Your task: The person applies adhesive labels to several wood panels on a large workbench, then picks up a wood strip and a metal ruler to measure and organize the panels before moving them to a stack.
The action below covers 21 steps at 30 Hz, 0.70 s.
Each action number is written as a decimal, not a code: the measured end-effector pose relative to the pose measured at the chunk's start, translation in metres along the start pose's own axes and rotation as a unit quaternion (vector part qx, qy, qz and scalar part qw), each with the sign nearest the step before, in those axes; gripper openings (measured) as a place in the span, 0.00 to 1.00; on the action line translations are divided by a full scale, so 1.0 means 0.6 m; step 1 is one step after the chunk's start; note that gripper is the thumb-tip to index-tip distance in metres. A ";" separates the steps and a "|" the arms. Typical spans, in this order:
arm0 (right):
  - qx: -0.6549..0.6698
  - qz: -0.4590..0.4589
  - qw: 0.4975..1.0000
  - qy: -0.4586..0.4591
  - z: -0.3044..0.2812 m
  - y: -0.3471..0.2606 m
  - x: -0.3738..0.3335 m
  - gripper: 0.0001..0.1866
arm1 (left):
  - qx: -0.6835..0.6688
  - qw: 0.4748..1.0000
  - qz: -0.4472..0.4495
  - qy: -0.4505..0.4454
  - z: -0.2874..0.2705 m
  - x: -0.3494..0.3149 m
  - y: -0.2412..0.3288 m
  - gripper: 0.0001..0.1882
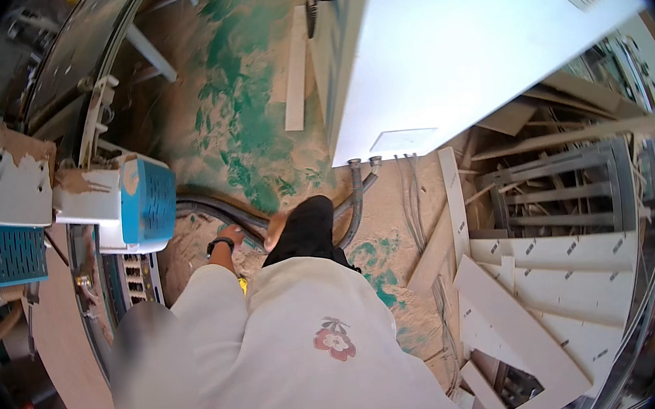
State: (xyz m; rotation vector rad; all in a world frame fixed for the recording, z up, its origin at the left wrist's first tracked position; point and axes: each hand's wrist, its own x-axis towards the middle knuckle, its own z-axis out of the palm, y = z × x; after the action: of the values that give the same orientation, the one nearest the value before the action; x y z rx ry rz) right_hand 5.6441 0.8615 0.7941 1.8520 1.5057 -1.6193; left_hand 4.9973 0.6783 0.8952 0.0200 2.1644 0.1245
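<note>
My left hand [230,234] reaches down beside the dark hoses [224,210] on the dusty floor, a black watch [220,244] on its wrist. Its fingers are small and blurred, so their grip cannot be made out. A black-clad leg [302,231] of mine is bent in front of my light shirt [307,318]. Against that leg shows a small skin-toned patch [273,230], whether hand or foot I cannot tell. Just below the wrist is a small yellow thing [243,285]. No plainly recognisable right hand appears.
A large white cabinet [440,57] stands ahead, with hoses and cables entering its base. Blue-and-white machine units [153,199] are at the left. Board offcuts [516,328] and a grey frame [620,182] lie at the right. A pale strip [296,72] lies on the green floor.
</note>
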 end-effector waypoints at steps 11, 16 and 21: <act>-0.187 -0.122 0.972 -0.073 0.068 -0.596 0.243 0.19 | -0.083 0.997 0.001 0.009 -0.133 0.286 -0.158 0.24; 0.011 -0.138 0.973 -0.183 0.207 -0.872 0.281 0.16 | -0.076 0.988 0.119 0.069 -0.356 0.423 -0.053 0.26; -0.123 -0.156 0.968 -0.153 0.291 -1.097 0.281 0.15 | -0.234 0.946 0.209 0.086 -0.677 0.411 0.087 0.27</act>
State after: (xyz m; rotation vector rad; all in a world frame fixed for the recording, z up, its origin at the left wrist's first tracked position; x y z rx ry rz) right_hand 4.9890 1.1029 0.8637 1.2173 1.8203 -1.6613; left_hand 4.5210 0.7123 0.9232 0.2022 2.2208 0.9118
